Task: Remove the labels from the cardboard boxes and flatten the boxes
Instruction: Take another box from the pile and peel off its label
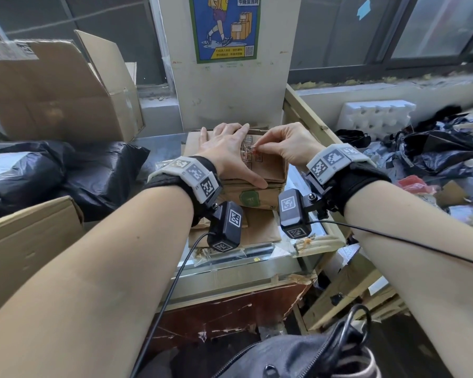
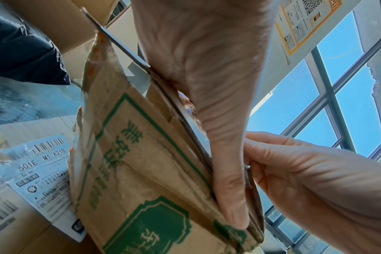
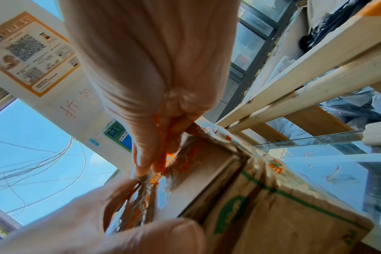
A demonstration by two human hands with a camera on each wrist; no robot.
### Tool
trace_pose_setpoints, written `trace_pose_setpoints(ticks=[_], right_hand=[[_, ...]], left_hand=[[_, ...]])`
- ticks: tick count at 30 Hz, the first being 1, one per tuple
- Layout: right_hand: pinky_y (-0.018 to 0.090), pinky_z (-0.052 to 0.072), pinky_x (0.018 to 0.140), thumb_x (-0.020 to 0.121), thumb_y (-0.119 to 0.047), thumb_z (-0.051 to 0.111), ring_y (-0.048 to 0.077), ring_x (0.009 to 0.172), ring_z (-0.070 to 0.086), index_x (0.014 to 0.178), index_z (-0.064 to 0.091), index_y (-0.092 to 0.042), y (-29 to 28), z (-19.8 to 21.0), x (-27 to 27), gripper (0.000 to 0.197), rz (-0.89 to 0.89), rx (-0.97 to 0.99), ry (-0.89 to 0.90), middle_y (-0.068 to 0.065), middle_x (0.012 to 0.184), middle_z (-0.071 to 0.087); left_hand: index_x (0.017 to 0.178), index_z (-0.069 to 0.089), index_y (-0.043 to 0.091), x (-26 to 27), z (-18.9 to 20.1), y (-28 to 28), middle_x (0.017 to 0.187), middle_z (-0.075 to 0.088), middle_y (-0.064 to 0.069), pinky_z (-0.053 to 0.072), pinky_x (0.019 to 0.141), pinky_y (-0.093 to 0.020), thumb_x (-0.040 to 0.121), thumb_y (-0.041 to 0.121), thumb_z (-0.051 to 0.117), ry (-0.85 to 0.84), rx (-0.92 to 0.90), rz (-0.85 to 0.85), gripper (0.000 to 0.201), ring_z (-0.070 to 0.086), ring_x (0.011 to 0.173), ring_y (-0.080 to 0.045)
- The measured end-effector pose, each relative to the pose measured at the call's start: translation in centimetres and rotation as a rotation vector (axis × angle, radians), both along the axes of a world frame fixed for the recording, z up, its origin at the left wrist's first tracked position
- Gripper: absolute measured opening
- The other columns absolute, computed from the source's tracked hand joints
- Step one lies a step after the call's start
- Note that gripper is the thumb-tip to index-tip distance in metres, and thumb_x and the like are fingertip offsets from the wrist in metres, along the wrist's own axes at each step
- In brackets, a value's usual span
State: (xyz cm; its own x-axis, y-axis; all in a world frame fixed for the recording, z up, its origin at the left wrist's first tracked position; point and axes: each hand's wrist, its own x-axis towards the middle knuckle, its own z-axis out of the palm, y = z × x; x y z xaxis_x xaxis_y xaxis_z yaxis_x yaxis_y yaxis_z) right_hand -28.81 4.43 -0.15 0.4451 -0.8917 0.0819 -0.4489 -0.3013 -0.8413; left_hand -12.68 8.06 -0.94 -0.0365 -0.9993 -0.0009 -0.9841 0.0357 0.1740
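A large open cardboard box (image 1: pixel 55 88) stands at the far left with its flaps up; its inside is hidden from the head view. A second brown carton (image 1: pixel 25 241) sits at the near left, and the left wrist view shows a white shipping label (image 2: pixel 43 171) with barcodes stuck on cardboard there. Black plastic bags (image 1: pixel 66 173) lie heaped between these two cartons. To the right, past a pale wooden frame (image 1: pixel 309 118), is a pile of crumpled black and clear plastic wrapping (image 1: pixel 434 154) and a white foam tray (image 1: pixel 377 115). A poster (image 1: pixel 225 25) showing a figure and stacked boxes hangs on the pillar behind.

In the middle, on the glass-topped surface (image 1: pixel 230 257), lies a small brown cardboard box with green print (image 1: pixel 260 184), pressed nearly flat on top of other flattened cardboard (image 1: pixel 257 230). The left hand (image 1: pixel 224 151) lies spread on top of this box, fingers straight, thumb along its near edge, pressing it down. The right hand (image 1: pixel 287 143) is just beside it, touching the left fingers, with thumb and fingers pinching a strip of clear tape with orange marks (image 3: pixel 154 178) at the top of the box. In the right wrist view the tape stands lifted off the cardboard in a crumpled strand between the pinching fingertips (image 3: pixel 141 161).
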Motion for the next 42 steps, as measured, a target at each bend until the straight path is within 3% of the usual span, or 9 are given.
trace_pose_setpoints(ticks=[3,9,17,22,26,31,34,38,42], right_hand=[[0.019,0.052,0.073,0.086,-0.015,0.069,0.006,0.077,0.061,0.080,0.073,-0.021,0.0,0.0,-0.1,0.009,-0.020,-0.015,-0.002,-0.005,0.081,0.069],[0.039,0.055,0.085,0.084,-0.016,0.070,0.019,0.088,0.064,0.073,0.071,-0.023,-0.2,0.0,-0.1,0.013,0.027,0.051,-0.018,0.002,0.084,0.070],[0.041,0.054,0.089,0.085,-0.009,0.068,0.023,0.091,0.065,0.073,0.068,-0.018,0.2,0.7,0.1,0.015,0.062,0.106,-0.010,0.006,0.085,0.069],[0.037,0.055,0.086,0.083,-0.007,0.068,0.019,0.084,0.064,0.069,0.067,-0.017,0.2,1.3,0.2,0.017,0.064,0.131,0.049,0.004,0.080,0.068],[0.021,0.049,0.066,0.085,0.000,0.062,0.013,0.077,0.060,0.071,0.063,-0.012,0.6,1.8,0.3,0.019,0.079,0.152,0.049,0.005,0.079,0.065],[0.013,0.046,0.055,0.086,0.009,0.054,0.005,0.061,0.060,0.071,0.058,-0.006,0.9,2.1,0.4,0.022,0.099,0.212,-0.022,0.008,0.075,0.062],[0.014,0.048,0.057,0.083,0.013,0.050,0.008,0.060,0.059,0.069,0.056,-0.003,0.8,2.1,0.4,0.022,0.100,0.251,-0.074,0.009,0.071,0.061],[0.019,0.048,0.060,0.081,0.017,0.043,0.010,0.056,0.059,0.064,0.053,-0.003,0.7,1.9,0.3,0.027,0.107,0.322,-0.171,0.002,0.055,0.061],[0.025,0.044,0.065,0.080,0.017,0.039,0.015,0.060,0.054,0.063,0.050,-0.004,0.8,1.7,0.1,0.029,0.114,0.344,-0.229,0.009,0.061,0.054]], left_hand=[[0.154,0.009,0.027,-0.1,0.0,-0.1,0.158,0.016,0.005,-0.004,0.118,-0.055,0.047,0.080,0.073,-0.009,0.000,-0.003,0.135,0.005,0.147,-0.020],[0.154,0.007,0.028,0.2,-0.1,-0.1,0.159,0.015,0.006,-0.004,0.118,-0.055,0.047,0.080,0.073,-0.001,0.015,0.004,0.136,0.004,0.147,-0.020],[0.154,0.006,0.028,0.8,-0.3,-0.1,0.158,0.015,0.006,-0.004,0.118,-0.056,0.047,0.081,0.072,0.024,0.020,0.001,0.136,0.003,0.147,-0.020],[0.154,0.006,0.029,0.8,-0.2,-0.2,0.158,0.015,0.007,-0.004,0.118,-0.056,0.048,0.081,0.072,0.020,0.026,-0.009,0.136,0.004,0.147,-0.020],[0.154,0.007,0.029,0.8,-0.2,-0.1,0.158,0.015,0.007,-0.003,0.118,-0.056,0.048,0.081,0.072,0.021,0.022,-0.009,0.135,0.004,0.147,-0.019],[0.154,0.006,0.031,1.2,-0.4,0.0,0.157,0.016,0.008,-0.003,0.118,-0.055,0.047,0.083,0.071,0.029,0.026,-0.003,0.135,0.004,0.147,-0.019],[0.154,0.006,0.031,1.2,-0.3,0.0,0.157,0.017,0.008,-0.002,0.118,-0.054,0.047,0.083,0.071,0.028,0.030,-0.003,0.135,0.005,0.147,-0.019],[0.154,0.007,0.031,1.3,-0.3,0.1,0.157,0.017,0.009,-0.002,0.119,-0.054,0.047,0.083,0.071,0.031,0.028,-0.004,0.135,0.005,0.147,-0.018],[0.154,0.007,0.031,1.4,-0.3,0.1,0.157,0.017,0.009,-0.002,0.119,-0.053,0.048,0.082,0.071,0.035,0.026,-0.008,0.134,0.005,0.147,-0.019]])
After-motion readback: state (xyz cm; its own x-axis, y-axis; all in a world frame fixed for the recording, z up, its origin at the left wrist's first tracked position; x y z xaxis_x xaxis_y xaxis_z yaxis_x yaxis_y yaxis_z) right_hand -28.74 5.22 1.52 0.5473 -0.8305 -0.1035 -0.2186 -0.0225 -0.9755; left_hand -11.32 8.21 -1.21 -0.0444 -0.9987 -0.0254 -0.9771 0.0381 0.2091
